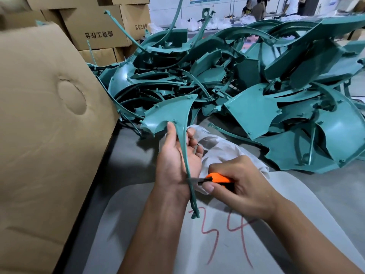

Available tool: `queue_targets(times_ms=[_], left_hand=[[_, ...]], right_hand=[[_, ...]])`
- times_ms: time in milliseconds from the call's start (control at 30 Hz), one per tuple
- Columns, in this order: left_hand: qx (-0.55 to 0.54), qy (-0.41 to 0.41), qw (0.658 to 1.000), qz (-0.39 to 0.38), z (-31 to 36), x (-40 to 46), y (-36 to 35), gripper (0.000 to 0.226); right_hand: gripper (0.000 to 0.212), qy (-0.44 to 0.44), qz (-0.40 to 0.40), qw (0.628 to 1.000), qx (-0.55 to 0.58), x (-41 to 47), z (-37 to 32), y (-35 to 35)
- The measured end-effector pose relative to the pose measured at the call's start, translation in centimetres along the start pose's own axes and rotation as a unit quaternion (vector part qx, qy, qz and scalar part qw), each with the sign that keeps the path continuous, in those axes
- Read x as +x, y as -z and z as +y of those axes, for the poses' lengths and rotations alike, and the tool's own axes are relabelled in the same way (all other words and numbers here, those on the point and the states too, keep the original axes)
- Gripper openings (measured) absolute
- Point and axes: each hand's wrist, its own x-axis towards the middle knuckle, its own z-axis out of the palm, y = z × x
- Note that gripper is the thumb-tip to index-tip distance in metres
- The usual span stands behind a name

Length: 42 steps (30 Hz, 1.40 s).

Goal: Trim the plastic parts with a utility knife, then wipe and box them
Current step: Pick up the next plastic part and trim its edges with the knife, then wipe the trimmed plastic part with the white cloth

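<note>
Knife work: my left hand [177,153] holds a teal plastic part [169,115] upright, thumb at 9 o'clock of its thin stem, fingers curled round from 3 o'clock. Part's wide fan end points to 12 o'clock; long narrow tail runs down past my wrist toward 6, ending over the red scrawled digits [223,236] on the pale sheet [286,204].

My right hand [237,182] grips the orange utility knife [217,178], fingers wrapped tight, thumb along the body near the blade. Blade [194,180] lies horiz., tip at 9 o'clock, touching the tail's edge just by my left wrist.

White cloth [223,147] sits on the grey table [130,155] behind both hands, partly under my left fingers.

Big heap of teal parts [256,86] fills 12 to 3 o'clock. Open cardboard box flap [45,115] stands at 9 o'clock, touching the heap's near edge. Stacked cartons [98,30] w/ printed characters at 11. People [258,6] far back at 1 o'clock, blurred.
</note>
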Motion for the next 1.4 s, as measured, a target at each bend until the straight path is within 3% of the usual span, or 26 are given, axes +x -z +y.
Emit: queue_targets(times_ms=[167,233,333,600,667,767,800,867,933,1000,1067,1100,1167,1233,1300,1333,1400], left_hand=[[-0.048,-0.019,0.998,-0.042,1.7,0.7,0.9,0.067],[-0.056,-0.029,0.997,-0.042,2.1,1.1,1.4,0.059],[-0.024,-0.059,0.997,-0.045,2.4,1.5,2.2,0.038],[0.070,-0.134,0.988,-0.017,2.5,1.7,4.2,0.021],[0.103,-0.137,0.985,-0.016,2.4,1.7,4.5,0.013],[0.148,-0.115,0.982,-0.028,2.1,1.5,4.6,0.018],[0.151,-0.107,0.982,-0.029,2.1,1.4,4.6,0.022],[0.152,-0.101,0.983,-0.025,2.0,1.4,4.7,0.031],[0.155,-0.096,0.983,-0.025,2.1,1.5,5.0,0.034],[0.141,-0.087,0.986,-0.035,2.5,1.3,5.2,0.030],[0.103,-0.088,0.989,-0.057,2.8,1.1,5.3,0.020],[0.090,-0.099,0.989,-0.067,2.9,1.1,5.3,0.016],[0.092,-0.126,0.985,-0.074,2.8,1.0,5.3,0.018],[0.105,-0.136,0.983,-0.063,2.7,1.1,5.2,0.020],[0.118,-0.132,0.983,-0.044,2.6,1.1,5.2,0.028],[0.126,-0.124,0.984,-0.029,2.6,1.1,5.2,0.035],[0.138,-0.107,0.985,-0.004,2.4,1.2,5.4,0.037]], right_hand=[[0.063,0.013,0.000,1.000,0.003,0.1,-0.8,0.5],[0.059,0.001,0.038,0.998,0.051,0.1,-0.8,1.3],[0.071,-0.095,0.044,0.985,0.134,-0.5,0.4,2.9],[0.047,-0.191,-0.135,0.969,-0.075,-0.3,1.4,3.9],[0.044,-0.193,-0.096,0.965,-0.147,-0.3,1.8,3.7],[0.036,-0.174,0.093,0.949,-0.247,0.0,2.3,3.3],[0.043,-0.179,0.102,0.944,-0.259,0.3,2.2,2.9],[0.078,-0.218,0.010,0.933,-0.288,0.7,2.3,1.9],[0.087,-0.255,-0.087,0.915,-0.300,1.0,2.5,0.9],[0.056,-0.257,-0.098,0.924,-0.267,1.1,2.9,0.6],[0.015,-0.217,-0.040,0.943,-0.248,1.4,2.6,0.9],[0.011,-0.199,0.007,0.952,-0.232,1.3,2.5,1.1],[0.020,-0.177,0.134,0.965,-0.143,0.8,2.2,1.5],[0.014,-0.181,0.228,0.954,0.069,0.3,1.6,2.6],[0.017,-0.181,0.241,0.879,0.370,0.1,0.8,3.8],[0.029,-0.195,0.240,0.837,0.452,0.2,0.5,4.4],[0.045,-0.268,0.265,0.829,0.414,0.4,0.5,4.8]])
